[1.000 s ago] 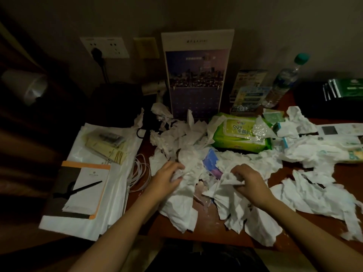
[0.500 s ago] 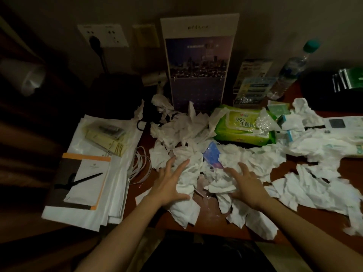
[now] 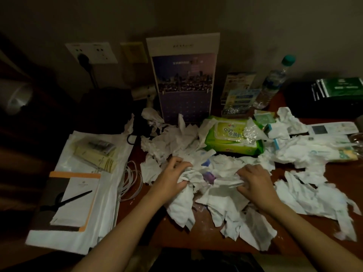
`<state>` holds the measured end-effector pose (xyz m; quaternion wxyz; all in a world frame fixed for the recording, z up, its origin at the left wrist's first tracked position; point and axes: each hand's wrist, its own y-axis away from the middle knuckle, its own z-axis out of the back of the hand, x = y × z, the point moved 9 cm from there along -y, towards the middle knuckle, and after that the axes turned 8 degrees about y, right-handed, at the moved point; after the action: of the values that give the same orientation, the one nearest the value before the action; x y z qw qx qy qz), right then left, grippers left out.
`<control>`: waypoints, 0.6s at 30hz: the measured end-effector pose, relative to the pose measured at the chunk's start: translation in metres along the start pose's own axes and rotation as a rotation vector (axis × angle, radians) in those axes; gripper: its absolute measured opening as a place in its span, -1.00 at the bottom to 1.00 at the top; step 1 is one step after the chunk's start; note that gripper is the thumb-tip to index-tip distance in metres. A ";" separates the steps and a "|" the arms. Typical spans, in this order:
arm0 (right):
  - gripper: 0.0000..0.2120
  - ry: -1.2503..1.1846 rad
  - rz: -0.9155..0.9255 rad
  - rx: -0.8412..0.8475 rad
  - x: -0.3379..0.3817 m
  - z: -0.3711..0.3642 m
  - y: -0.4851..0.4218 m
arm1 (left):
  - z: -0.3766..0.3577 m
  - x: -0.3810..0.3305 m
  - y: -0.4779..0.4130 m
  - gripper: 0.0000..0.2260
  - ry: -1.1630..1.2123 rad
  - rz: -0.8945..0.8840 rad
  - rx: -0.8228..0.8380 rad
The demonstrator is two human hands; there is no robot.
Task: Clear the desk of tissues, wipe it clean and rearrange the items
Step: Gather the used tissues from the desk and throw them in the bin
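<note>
Dim in here, backed by a plain wall with a socket plate. Reddish-brown desk showing through along the near edge, otherwise buried under crumpled white tissues from middle to right. Left hand curled tight on a wad at the pile's centre, right hand gripping another bunch just beside. Behind: upright calendar, green wipes pack, water bottle. At left, stacked papers with a pen on top. Dark shape at back, too murky to name.

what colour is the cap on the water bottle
Teal green; the water bottle's cap shows in the head view.
</note>
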<state>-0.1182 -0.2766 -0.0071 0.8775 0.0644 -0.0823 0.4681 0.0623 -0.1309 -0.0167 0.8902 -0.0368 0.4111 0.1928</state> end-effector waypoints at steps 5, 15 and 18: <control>-0.62 0.003 -0.242 0.173 -0.053 -0.025 0.002 | -0.034 0.009 -0.030 -0.48 -0.228 0.056 0.132; -0.64 -0.272 -0.298 0.221 -0.061 -0.040 -0.006 | -0.046 0.029 -0.042 -0.36 -0.194 0.135 0.179; -0.66 -0.318 -0.275 0.156 -0.052 -0.029 -0.011 | -0.039 0.020 -0.042 -0.49 -0.128 0.099 0.113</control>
<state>-0.1355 -0.3193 -0.0466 0.9015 0.2157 -0.1737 0.3327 0.0619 -0.1719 -0.0616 0.9048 0.0460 0.3647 0.2149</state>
